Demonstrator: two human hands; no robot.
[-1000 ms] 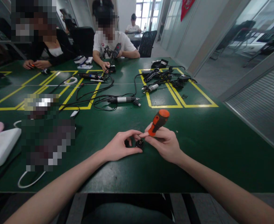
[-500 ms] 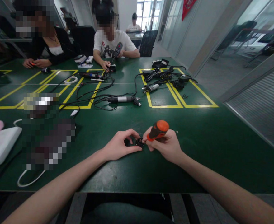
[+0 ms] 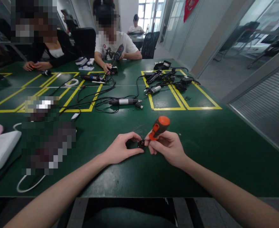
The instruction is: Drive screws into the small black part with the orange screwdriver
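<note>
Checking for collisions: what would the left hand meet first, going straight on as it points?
For the left hand, the small black round part at its fingertips comes first; just beyond, probably the right hand, though depth is unclear.

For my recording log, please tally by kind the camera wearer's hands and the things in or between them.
Left hand and right hand: 2
Orange-and-dark-handled tool, in the right hand: 1
Small black part, at the left hand's fingertips: 1
Total: 4
</note>
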